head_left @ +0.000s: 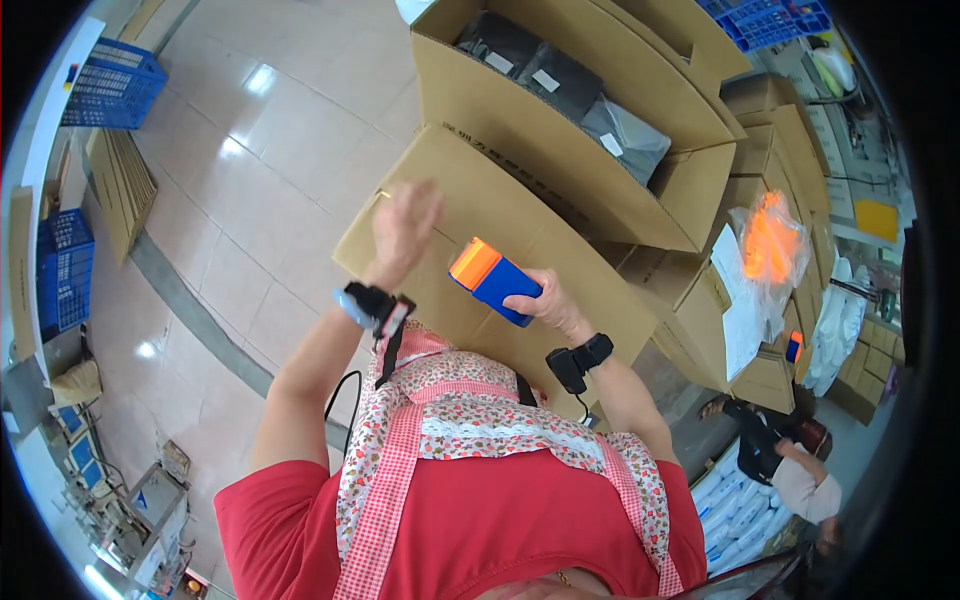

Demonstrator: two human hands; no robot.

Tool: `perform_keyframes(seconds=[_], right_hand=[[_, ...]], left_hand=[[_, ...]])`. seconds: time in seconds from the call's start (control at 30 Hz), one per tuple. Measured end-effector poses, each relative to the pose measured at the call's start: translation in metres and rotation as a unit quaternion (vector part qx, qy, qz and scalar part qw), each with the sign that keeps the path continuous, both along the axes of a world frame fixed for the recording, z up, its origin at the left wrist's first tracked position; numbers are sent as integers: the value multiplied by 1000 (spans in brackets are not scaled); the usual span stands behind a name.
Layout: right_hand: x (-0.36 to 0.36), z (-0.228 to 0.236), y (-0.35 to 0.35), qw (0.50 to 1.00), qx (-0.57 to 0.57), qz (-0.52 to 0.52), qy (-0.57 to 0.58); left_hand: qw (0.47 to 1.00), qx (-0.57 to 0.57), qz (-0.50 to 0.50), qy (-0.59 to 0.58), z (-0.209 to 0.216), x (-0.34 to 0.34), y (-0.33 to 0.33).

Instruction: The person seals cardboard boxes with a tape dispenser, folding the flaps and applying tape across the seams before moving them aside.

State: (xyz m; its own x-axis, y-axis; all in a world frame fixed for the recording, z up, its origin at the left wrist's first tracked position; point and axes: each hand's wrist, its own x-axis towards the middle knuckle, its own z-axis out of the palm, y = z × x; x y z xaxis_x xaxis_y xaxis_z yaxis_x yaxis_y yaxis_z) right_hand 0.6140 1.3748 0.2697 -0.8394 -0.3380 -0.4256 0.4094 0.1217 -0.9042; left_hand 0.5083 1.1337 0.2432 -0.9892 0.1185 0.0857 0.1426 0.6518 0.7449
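Note:
In my right hand point(543, 300) is a rectangular plastic case, its blue body point(508, 292) topped by an orange end point(474, 262) that points up and left. The fingers and thumb close around the lower blue part. My left hand point(405, 222) is raised to the left of the case, apart from it. Its fingers are blurred by motion but look spread, with nothing visible in them. Beneath both hands lies a wide cardboard flap point(440, 170) of a carton.
Beyond the flap, an open carton point(640, 215) holds dark items in clear bags point(625, 135). An orange bagged bundle point(770, 240) lies on boxes at right. Blue crates point(115, 85) and flattened cardboard point(122, 190) stand at left. Another person point(800, 480) is at lower right.

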Motion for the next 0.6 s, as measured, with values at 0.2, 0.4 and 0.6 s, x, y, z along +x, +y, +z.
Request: perform_keyframes(seconds=[0.2,0.4,0.6], right_hand=[[-2,4,1,1000,-3,19,-18],[1,5,-6,1000,-16,1,-14],[-2,18,-16,999,-4,-10,-31]], left_hand=[[798,315,-29,-512,13,29,-1],[836,281,-81,-465,11,33,-2],[917,223,-78,-320,11,29,0]])
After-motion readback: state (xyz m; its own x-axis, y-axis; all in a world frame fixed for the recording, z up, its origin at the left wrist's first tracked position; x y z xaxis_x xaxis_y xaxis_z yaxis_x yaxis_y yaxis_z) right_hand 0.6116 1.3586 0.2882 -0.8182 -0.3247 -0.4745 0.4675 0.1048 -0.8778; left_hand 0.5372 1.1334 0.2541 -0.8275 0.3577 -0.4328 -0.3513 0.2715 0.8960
